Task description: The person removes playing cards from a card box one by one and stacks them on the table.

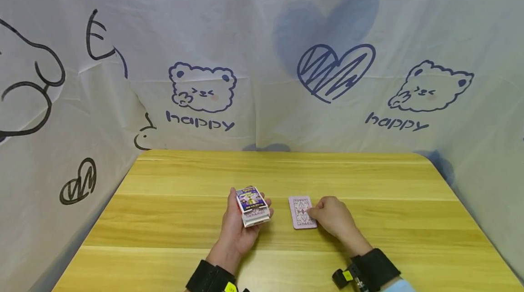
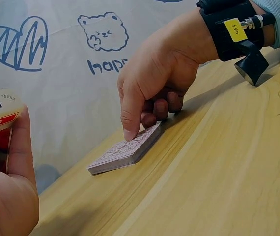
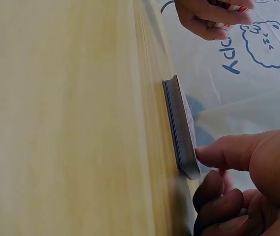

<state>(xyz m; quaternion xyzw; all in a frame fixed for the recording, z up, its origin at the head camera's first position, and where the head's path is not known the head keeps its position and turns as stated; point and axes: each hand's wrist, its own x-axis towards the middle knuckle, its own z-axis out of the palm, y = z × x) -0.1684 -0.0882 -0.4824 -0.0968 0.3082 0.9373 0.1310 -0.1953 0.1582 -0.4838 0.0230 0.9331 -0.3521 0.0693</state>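
The right hand (image 1: 335, 217), fingers curled, seems to pinch the right edge of the card stack (image 1: 299, 212) lying flat on the table (image 1: 163, 219); a lopsided lift could fan the cards. The left hand (image 1: 236, 230) holds the card box (image 1: 251, 198), fingers bent round it — oversqueezing might crush it. The right wrist camera (image 2: 251, 64) hangs low, possibly obstructing; printed cloth (image 1: 266, 110) hangs behind.
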